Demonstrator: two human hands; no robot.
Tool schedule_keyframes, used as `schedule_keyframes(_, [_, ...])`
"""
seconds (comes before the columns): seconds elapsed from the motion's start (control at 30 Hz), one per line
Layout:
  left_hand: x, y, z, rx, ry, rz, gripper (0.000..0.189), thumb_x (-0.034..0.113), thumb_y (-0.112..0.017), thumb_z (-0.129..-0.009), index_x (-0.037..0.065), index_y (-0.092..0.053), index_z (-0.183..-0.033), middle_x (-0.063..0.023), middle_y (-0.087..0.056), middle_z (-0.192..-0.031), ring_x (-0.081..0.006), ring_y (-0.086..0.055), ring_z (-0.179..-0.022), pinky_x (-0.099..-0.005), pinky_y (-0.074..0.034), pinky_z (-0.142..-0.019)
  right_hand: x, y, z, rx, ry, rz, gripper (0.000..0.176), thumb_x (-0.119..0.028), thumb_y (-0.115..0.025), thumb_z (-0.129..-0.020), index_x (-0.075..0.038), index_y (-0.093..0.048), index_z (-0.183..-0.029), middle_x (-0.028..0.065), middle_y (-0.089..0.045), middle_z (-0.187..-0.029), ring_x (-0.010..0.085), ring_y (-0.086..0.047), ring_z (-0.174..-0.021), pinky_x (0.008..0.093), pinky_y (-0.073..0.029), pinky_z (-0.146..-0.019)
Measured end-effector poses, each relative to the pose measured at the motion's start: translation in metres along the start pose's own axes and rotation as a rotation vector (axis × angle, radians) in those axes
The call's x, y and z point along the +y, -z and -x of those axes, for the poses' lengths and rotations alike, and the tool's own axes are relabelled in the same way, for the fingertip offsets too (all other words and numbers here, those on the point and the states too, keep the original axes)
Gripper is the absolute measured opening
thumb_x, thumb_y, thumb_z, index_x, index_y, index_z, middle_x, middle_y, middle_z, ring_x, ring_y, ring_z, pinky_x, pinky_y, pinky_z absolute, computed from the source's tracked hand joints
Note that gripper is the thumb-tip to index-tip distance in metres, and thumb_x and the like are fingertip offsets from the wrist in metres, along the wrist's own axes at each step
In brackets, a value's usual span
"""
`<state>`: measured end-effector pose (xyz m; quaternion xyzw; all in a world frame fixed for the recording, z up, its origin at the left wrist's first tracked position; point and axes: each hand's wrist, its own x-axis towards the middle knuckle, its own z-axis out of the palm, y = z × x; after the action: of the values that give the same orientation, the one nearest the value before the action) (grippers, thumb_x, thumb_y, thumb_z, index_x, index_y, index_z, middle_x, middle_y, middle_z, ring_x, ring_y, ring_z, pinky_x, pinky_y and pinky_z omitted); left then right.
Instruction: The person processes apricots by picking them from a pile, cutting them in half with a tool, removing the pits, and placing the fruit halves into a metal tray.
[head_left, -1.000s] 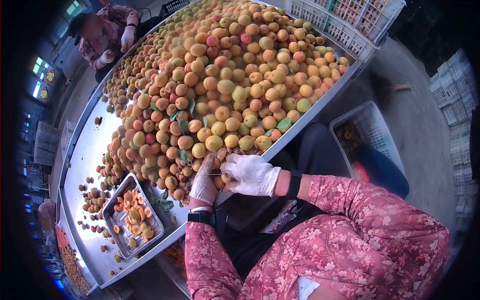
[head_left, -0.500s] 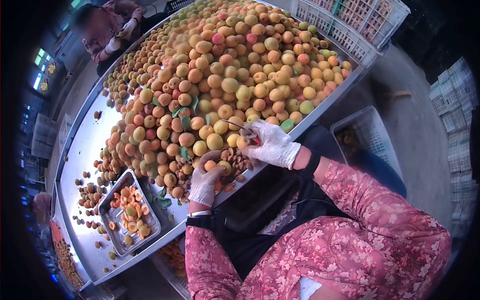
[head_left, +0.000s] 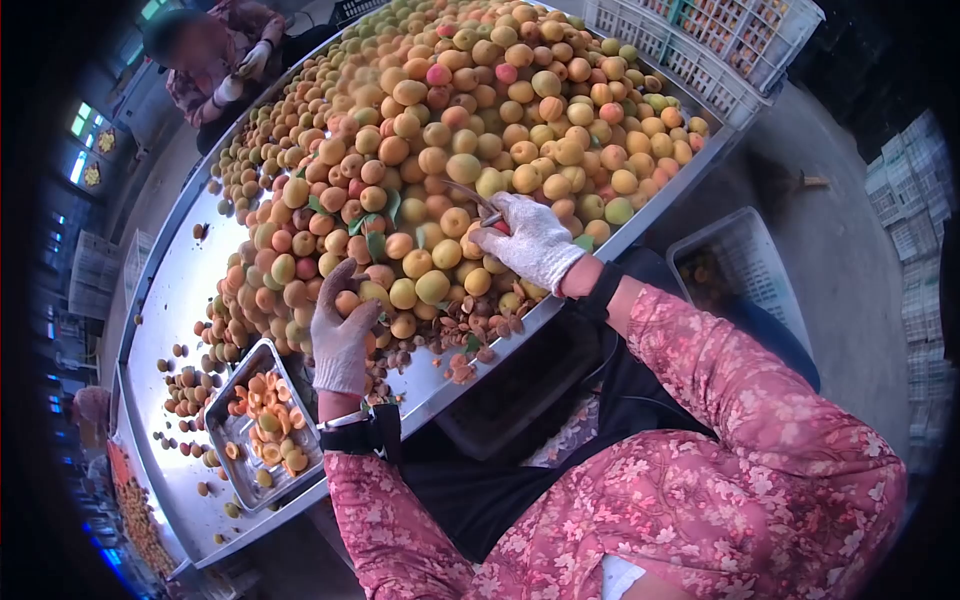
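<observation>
A big heap of apricots point(head_left: 462, 168) covers the metal table point(head_left: 165, 330). My left hand point(head_left: 340, 335), in a whitish glove with stained fingertips, reaches to the near side of the heap. Its thumb and fingers are spread beside an apricot point(head_left: 346, 303). My right hand point(head_left: 535, 240), gloved too, is closed around a thin curved knife point(head_left: 470, 193) with some red at its handle, just over the apricots. Between the hands, near the table's edge, lie brown apricot pits point(head_left: 455, 328) and scraps. Left of my left hand is a metal tray point(head_left: 228, 462) with apricot halves point(head_left: 268, 415) in it.
White plastic crates point(head_left: 690, 50) stand at the table's far right corner. A pale basket point(head_left: 765, 265) sits on the floor to my right, with crate stacks point(head_left: 905, 215) beyond. Another person point(head_left: 225, 60) with gloved hands works at the far left.
My left hand has moved left and away from the pits, its fingers spreading. My right hand with the knife has shifted up, apart from my left.
</observation>
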<state>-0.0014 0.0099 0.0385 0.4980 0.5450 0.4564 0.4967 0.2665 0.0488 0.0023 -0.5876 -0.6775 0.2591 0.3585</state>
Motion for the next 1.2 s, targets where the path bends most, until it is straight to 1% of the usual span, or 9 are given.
schedule_keyframes(0.3, [-0.020, -0.026, 0.020, 0.448, -0.567, -0.995, 0.037, 0.005, -0.073, -0.073, 0.004, -0.063, -0.109, -0.0125, -0.060, -0.110, -0.0272, -0.056, -0.109, -0.0375, -0.045, -0.094, 0.011, 0.013, 0.011, -0.038, -0.175, -0.114, 0.041, -0.040, -0.069, -0.080, -0.004, -0.060, -0.098, 0.0171, -0.065, -0.087, 0.0350, -0.064, -0.086, 0.0410, -0.050, -0.076])
schedule_keyframes(0.4, [-0.029, -0.049, 0.034, -0.004, -0.454, -0.659, 0.032, -0.002, -0.070, -0.073, 0.007, -0.065, -0.103, -0.0097, -0.063, -0.099, -0.0257, -0.060, -0.097, -0.0341, -0.048, -0.087, 0.015, 0.013, 0.013, -0.086, -0.269, -0.223, 0.039, -0.037, -0.069, -0.080, -0.004, -0.060, -0.098, 0.0177, -0.063, -0.090, 0.0345, -0.063, -0.087, 0.0409, -0.049, -0.077])
schedule_keyframes(0.5, [-0.017, -0.078, 0.038, -0.294, -0.501, -0.919, 0.036, 0.017, -0.072, -0.074, 0.009, -0.065, -0.109, -0.0124, -0.063, -0.109, -0.0326, -0.059, -0.102, -0.0399, -0.048, -0.088, 0.016, 0.011, 0.016, 0.024, -0.060, -0.073, 0.035, -0.032, -0.070, -0.081, -0.004, -0.060, -0.099, 0.0180, -0.061, -0.091, 0.0349, -0.062, -0.088, 0.0417, -0.049, -0.077])
schedule_keyframes(0.67, [-0.018, -0.101, 0.036, -0.433, -0.291, -1.160, 0.033, 0.029, -0.063, -0.083, 0.011, -0.066, -0.112, -0.0141, -0.062, -0.108, -0.0341, -0.060, -0.101, -0.0408, -0.049, -0.085, 0.013, 0.025, 0.025, 0.002, -0.011, -0.058, 0.032, -0.029, -0.071, -0.082, -0.004, -0.062, -0.100, 0.0165, -0.064, -0.092, 0.0344, -0.064, -0.089, 0.0401, -0.051, -0.077])
schedule_keyframes(0.83, [-0.036, -0.057, 0.044, -0.297, -0.022, -0.919, 0.033, 0.018, -0.058, -0.087, 0.006, -0.062, -0.118, -0.0147, -0.064, -0.109, -0.0274, -0.063, -0.098, -0.0367, -0.049, -0.087, 0.022, 0.036, 0.033, -0.021, -0.021, -0.097, 0.028, -0.020, -0.071, -0.082, -0.002, -0.062, -0.101, 0.0168, -0.065, -0.091, 0.0311, -0.066, -0.087, 0.0371, -0.051, -0.076])
schedule_keyframes(0.97, [-0.069, -0.007, 0.047, -0.123, 0.205, -0.170, 0.047, 0.005, -0.052, -0.090, 0.004, -0.045, -0.137, -0.0097, -0.057, -0.118, -0.0161, -0.062, -0.092, -0.0247, -0.052, -0.073, 0.013, 0.031, 0.044, -0.051, 0.035, -0.171, 0.028, -0.022, -0.068, -0.082, -0.003, -0.061, -0.100, 0.0178, -0.064, -0.088, 0.0351, -0.065, -0.084, 0.0409, -0.052, -0.074])
schedule_keyframes(1.03, [-0.036, -0.014, 0.058, 0.032, 0.356, 0.104, 0.042, 0.007, -0.056, -0.089, -0.001, -0.050, -0.130, -0.0116, -0.059, -0.121, -0.0223, -0.061, -0.105, -0.0296, -0.048, -0.090, -0.011, 0.034, 0.047, -0.272, -0.053, -0.243, 0.026, -0.019, -0.065, -0.082, -0.002, -0.060, -0.100, 0.0194, -0.064, -0.086, 0.0364, -0.065, -0.081, 0.0408, -0.052, -0.072])
schedule_keyframes(1.17, [-0.055, 0.002, 0.065, 0.058, 0.340, 0.205, 0.037, 0.008, -0.056, -0.089, 0.000, -0.054, -0.126, -0.0123, -0.061, -0.116, -0.0225, -0.062, -0.105, -0.0307, -0.049, -0.088, -0.033, 0.013, 0.052, -0.434, 0.192, -0.129, 0.023, -0.017, -0.061, -0.080, -0.001, -0.060, -0.095, 0.0212, -0.064, -0.078, 0.0389, -0.064, -0.079, 0.0450, -0.050, -0.070])
schedule_keyframes(1.2, [-0.064, 0.004, 0.066, 0.052, 0.248, -0.148, 0.034, 0.009, -0.056, -0.089, 0.001, -0.057, -0.122, -0.0130, -0.062, -0.113, -0.0234, -0.063, -0.102, -0.0320, -0.049, -0.087, -0.037, 0.003, 0.051, -0.464, 0.219, -0.094, 0.022, -0.016, -0.061, -0.079, -0.001, -0.060, -0.095, 0.0216, -0.064, -0.079, 0.0391, -0.065, -0.079, 0.0454, -0.050, -0.070])
